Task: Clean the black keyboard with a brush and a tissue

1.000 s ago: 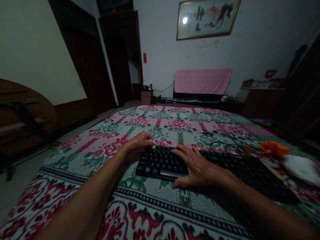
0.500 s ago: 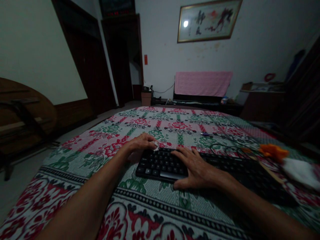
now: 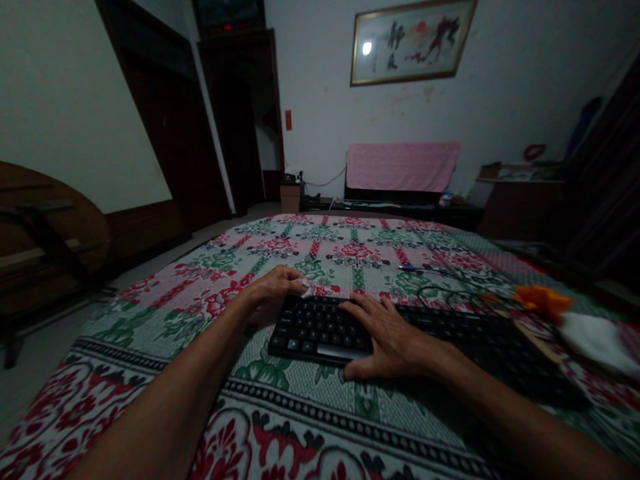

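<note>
A black keyboard (image 3: 320, 330) lies lengthwise across the patterned bedspread (image 3: 200, 293). My left hand (image 3: 277, 283) is closed, pinching a small white wad (image 3: 305, 288), tissue or cloth, at the keyboard's far left corner. My right hand (image 3: 387, 337) spans the middle of the keyboard, with the thumb along its near edge and spread fingers reaching toward its far edge. That hand and forearm cover part of the keys; the right end of the keyboard shows beyond them.
Right of the keyboard lie a crumpled orange cloth (image 3: 543, 303) and a white cloth or wad (image 3: 597, 341). A dark cable (image 3: 440, 290) loops behind the keyboard, and its plug end (image 3: 407, 268) rests farther back. A folded round table (image 3: 50, 233) leans at the left.
My left hand has shifted very slightly left with the white wad, by the keyboard's far edge. My right hand stays in place on the keyboard. The view has turned a little.
</note>
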Tool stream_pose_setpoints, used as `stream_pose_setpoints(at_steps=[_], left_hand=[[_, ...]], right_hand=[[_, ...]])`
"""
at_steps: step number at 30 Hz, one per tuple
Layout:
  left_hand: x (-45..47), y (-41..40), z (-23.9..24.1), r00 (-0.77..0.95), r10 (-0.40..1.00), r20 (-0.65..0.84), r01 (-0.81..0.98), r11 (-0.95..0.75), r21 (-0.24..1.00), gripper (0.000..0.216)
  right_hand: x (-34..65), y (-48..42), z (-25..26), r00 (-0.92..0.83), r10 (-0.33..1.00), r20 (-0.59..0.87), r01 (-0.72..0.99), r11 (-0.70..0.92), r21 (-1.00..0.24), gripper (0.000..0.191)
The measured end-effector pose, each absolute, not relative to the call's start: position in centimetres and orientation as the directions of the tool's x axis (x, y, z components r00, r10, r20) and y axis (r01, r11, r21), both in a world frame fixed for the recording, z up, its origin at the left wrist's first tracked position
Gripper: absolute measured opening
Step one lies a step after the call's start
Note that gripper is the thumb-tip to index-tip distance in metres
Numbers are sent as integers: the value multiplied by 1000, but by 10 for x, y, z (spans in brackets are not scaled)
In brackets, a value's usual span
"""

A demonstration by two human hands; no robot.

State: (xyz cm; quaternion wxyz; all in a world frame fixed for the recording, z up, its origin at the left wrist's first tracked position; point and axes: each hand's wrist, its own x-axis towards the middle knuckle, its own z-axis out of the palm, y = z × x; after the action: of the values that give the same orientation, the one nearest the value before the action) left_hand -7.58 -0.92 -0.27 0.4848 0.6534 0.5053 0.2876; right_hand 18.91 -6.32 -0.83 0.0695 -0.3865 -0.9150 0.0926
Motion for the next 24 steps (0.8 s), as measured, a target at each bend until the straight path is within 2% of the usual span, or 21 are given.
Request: stream_pose_setpoints(at_steps=[3,9,11,13,15,17,20,24], left_hand=[[-76,-8,-4,366,920,-142,432,-32,901,21],[-66,-9,-10,313,945,-90,448,-63,892,21],[-64,-12,-11,273,957,-94,406,-26,914,21],[-64,-17,-12,251,964,-92,291,16,956,20],[-66,-20,-11,268,959,-93,174,47,984,19],[-68,-20,-9,315,943,-104,156,57,986,19],[-70,-15,-5,365,925,-102,327,-24,945,20],[-63,-9,-1,370,926,-70,569,-166,805,18]], right_hand=[[189,-64,-8,-687,724,59,699,681,-220,110],[189,-65,-7,-687,725,50,704,680,-204,109],[188,-64,-7,-688,724,55,701,682,-207,108],[188,-63,-8,-687,723,67,699,684,-211,107],[188,-62,-9,-689,720,78,695,688,-209,107],[188,-62,-11,-691,719,78,695,690,-202,107],[189,-62,-11,-689,721,72,699,687,-196,108],[190,-63,-9,-700,708,93,684,702,-197,107]])
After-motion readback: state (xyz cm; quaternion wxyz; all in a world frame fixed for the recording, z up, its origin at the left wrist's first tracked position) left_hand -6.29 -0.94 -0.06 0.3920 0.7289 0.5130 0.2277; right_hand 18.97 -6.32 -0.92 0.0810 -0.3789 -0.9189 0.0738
